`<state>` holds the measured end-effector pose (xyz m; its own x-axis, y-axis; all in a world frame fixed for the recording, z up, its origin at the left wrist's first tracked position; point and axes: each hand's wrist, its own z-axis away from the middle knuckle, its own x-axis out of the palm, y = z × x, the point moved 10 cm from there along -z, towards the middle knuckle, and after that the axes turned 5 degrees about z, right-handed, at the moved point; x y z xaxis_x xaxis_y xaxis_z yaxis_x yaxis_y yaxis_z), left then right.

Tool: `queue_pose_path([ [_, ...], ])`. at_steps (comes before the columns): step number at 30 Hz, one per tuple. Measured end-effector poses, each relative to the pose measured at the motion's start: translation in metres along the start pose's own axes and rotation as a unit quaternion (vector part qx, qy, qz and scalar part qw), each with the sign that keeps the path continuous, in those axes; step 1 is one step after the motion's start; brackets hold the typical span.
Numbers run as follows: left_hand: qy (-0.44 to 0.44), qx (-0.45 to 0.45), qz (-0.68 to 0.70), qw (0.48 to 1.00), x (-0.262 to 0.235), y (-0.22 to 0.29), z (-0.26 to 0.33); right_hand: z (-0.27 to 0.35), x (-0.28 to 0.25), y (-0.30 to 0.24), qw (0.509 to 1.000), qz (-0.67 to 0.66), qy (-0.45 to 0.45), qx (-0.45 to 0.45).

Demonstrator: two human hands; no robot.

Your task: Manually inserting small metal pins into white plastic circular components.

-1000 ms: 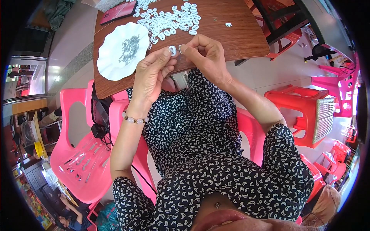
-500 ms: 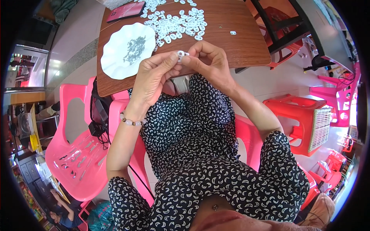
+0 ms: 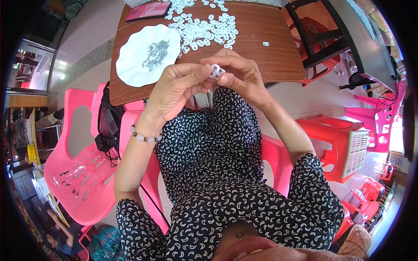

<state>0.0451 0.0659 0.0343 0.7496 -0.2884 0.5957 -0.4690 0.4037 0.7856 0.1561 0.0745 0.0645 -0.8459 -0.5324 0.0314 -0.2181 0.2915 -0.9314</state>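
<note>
Just past the near edge of the brown wooden table (image 3: 257,65), my two hands meet around small white plastic pieces with round holes (image 3: 215,71). My left hand (image 3: 180,85) pinches them from the left between thumb and fingers. From the right, the thumb and fingers of my right hand (image 3: 241,80) close on the same pieces, which look crossed over each other. A white wavy-edged plate (image 3: 130,65) lies to the left, bearing a heap of small grey metal bits (image 3: 156,55). Behind my hands spreads a pile of similar white oval pieces (image 3: 204,31).
A pink-red phone-like flat thing (image 3: 148,11) rests at the table's far left. One single white piece (image 3: 265,44) lies off to the right. Pink chairs (image 3: 82,174) stand at my left, and a red stool (image 3: 333,145) is at my right.
Both hands have shifted slightly right and nearer to me with the white pieces, which now face up more. My right fingers have curled further over them.
</note>
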Motion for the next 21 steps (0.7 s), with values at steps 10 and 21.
queue_pose_path([
  [10, 0.016, 0.003, -0.020, 1.000, 0.011, 0.004, 0.009, 0.002, -0.001, 0.000, 0.998, -0.048, 0.027, -0.021],
  [21, 0.040, -0.003, 0.016, 0.999, 0.013, 0.000, 0.015, 0.000, 0.012, -0.020, 0.996, 0.049, 0.004, -0.067],
])
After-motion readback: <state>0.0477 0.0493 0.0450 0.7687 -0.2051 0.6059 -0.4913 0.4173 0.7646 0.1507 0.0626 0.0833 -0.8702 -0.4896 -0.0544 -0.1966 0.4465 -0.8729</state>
